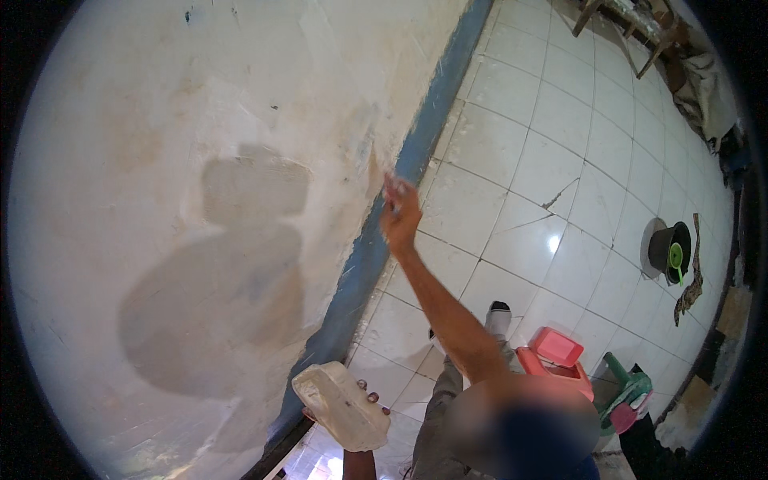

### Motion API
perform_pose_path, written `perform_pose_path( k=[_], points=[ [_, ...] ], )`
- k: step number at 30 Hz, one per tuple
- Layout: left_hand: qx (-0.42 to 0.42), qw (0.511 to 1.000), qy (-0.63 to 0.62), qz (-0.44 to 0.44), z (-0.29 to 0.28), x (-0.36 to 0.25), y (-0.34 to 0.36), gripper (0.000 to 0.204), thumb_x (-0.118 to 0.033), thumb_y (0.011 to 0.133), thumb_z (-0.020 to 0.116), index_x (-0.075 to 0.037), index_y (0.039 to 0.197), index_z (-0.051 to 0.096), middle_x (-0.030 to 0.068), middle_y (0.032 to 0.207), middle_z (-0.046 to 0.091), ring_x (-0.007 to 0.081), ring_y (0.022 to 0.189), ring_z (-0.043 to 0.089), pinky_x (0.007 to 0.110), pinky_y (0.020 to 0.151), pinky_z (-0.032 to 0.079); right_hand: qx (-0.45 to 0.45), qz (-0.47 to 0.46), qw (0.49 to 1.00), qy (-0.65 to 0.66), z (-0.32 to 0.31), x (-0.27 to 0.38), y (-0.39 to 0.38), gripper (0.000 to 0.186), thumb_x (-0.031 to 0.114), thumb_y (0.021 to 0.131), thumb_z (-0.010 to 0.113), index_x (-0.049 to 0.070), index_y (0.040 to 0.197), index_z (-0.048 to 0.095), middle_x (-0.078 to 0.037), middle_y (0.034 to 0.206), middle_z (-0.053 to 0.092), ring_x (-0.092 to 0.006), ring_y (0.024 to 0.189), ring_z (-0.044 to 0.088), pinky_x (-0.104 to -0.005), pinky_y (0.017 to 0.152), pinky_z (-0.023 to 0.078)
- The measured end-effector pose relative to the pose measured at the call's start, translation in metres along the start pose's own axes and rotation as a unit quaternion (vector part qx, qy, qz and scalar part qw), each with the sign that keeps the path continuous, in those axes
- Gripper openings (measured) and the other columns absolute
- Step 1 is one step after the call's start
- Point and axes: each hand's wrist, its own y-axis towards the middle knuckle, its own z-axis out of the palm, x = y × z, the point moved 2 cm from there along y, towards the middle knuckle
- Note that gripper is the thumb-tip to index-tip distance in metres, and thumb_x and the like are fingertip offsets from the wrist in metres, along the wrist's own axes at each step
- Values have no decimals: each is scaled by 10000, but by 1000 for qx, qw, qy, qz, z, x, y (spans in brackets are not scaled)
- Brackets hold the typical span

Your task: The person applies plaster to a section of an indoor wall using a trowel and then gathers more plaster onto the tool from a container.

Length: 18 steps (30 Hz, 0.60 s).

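My left hand (370,396) grips a translucent, whitish plastic container (342,408) with rounded corners, held tilted close to the wall. Dark smudges mark its fingertips. What the container holds cannot be made out. My right arm reaches out to the wall (264,96), which is pale and patchy with smeared filler. At the blue painted band (424,128) along the wall's foot, my right hand (402,214) has its fingers curled together. Whitish stuff shows on the fingertips, and anything between them is too blurred to name. A large shadow falls on the wall.
White floor tiles (512,144), some cracked, run along the wall. Beside my legs stand a red plastic box (558,346) and a green plastic item (628,384). Farther right is a dark bucket (662,248) with a green dipper (676,256). A wooden bench (632,20) stands at the far right.
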Motion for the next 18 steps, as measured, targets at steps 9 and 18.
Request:
perform_pose_path(
  k=[9, 18],
  points=[
    [-34, 999, 10, 0, 6, -4, -6, 1052, -893, 622, 402, -158, 1370, 323, 211, 1211, 475, 411, 989, 502, 685, 743, 407, 34, 102, 991, 80, -23, 31, -78, 318, 55, 838, 565, 33, 1151, 617, -185, 1072, 616, -326, 1007, 588, -388, 848, 473],
    [-19, 1000, 6, 7, 3, 1, -4, 1056, -896, 621, 394, -157, 1371, 316, 207, 1206, 476, 413, 983, 502, 683, 748, 404, 110, -37, 992, 52, 7, 51, -66, 308, 54, 810, 579, 38, 1113, 634, -220, 1178, 527, -368, 1065, 506, -452, 923, 412]
  ],
)
